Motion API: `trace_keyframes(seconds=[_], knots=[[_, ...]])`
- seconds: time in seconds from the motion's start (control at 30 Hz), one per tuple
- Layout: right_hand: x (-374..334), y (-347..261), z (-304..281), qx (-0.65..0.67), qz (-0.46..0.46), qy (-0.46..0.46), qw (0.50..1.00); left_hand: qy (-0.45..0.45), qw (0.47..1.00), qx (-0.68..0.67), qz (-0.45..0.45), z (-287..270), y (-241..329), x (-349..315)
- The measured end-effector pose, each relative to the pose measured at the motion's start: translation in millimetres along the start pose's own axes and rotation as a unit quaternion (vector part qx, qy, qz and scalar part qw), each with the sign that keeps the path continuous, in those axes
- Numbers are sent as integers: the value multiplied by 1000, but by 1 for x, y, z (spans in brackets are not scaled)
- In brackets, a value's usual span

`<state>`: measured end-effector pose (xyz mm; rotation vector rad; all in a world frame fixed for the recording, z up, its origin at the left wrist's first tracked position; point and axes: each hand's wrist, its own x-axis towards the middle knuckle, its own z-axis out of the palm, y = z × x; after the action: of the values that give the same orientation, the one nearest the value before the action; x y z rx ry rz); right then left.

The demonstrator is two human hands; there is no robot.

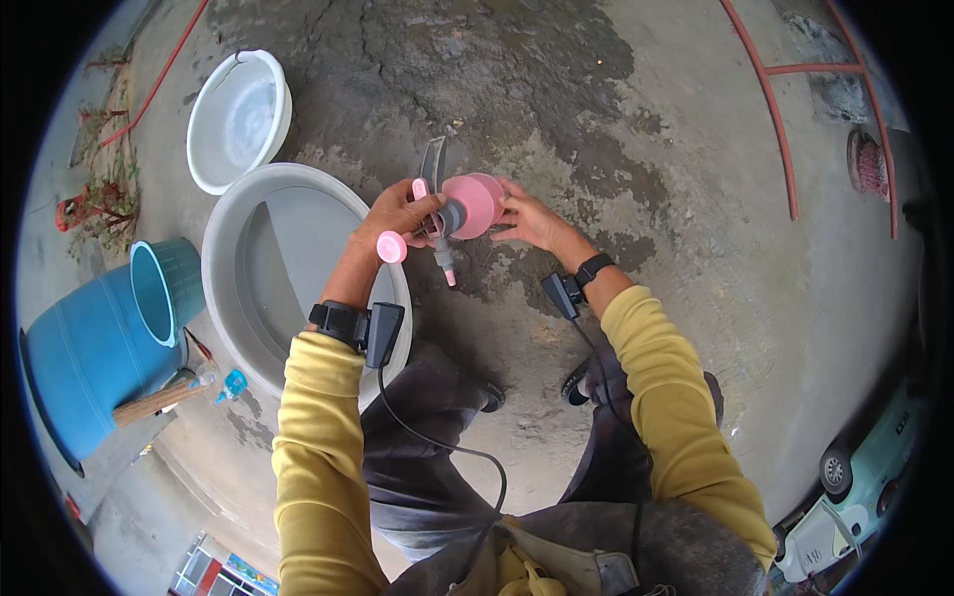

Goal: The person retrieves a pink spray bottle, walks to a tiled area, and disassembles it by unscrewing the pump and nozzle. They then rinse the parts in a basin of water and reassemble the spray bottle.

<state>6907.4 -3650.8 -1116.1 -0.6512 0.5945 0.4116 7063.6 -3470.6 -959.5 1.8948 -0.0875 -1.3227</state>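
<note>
A pink-and-grey device (451,216) hangs above the wet ground between my hands. It has a wide pink cup (475,207), a grey body, a pink round knob (392,247) and a narrow pink-tipped spout (450,277); its exact kind is unclear. My left hand (402,217) is closed round the grey body, thumb on top, with the knob below the fingers. At the cup's right side, my right hand (534,220) has its fingers bent against the rim. A grey blade-like part (433,159) sticks out beyond my left hand.
Left of me stands a large grey tub (227,288) with water in it, touching a white basin (279,109). A blue barrel (89,348), a teal bucket (189,288) and a wooden-handled brush (149,405) lie farther left. Red pipes (780,139) and a toy-like pale green vehicle (874,477) are at right.
</note>
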Motion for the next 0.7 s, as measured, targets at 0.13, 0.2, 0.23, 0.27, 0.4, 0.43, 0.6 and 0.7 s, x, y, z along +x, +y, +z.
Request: trace_keyframes(seconds=[0.13,0.2,0.23,0.27,0.4,0.43,0.6,0.7], knots=[[26,-15,-9,-221,-10,24,975,20,958,268,97,5,-5,70],[33,-32,-5,-465,-74,107,876,41,940,305,148,9,-7,93],[34,-43,-3,-511,-173,137,831,22,947,290,136,9,-4,103],[34,-54,0,-584,-266,107,760,4,952,278,124,8,-2,111],[39,-95,28,-707,-386,-24,591,-101,940,297,133,0,4,120],[39,-101,37,-706,-391,-69,587,-85,975,173,114,-3,0,116],[30,-105,60,-769,-312,25,558,73,978,-105,165,-7,-51,95],[23,-90,60,-789,-282,108,535,233,923,-269,148,16,-94,93]])
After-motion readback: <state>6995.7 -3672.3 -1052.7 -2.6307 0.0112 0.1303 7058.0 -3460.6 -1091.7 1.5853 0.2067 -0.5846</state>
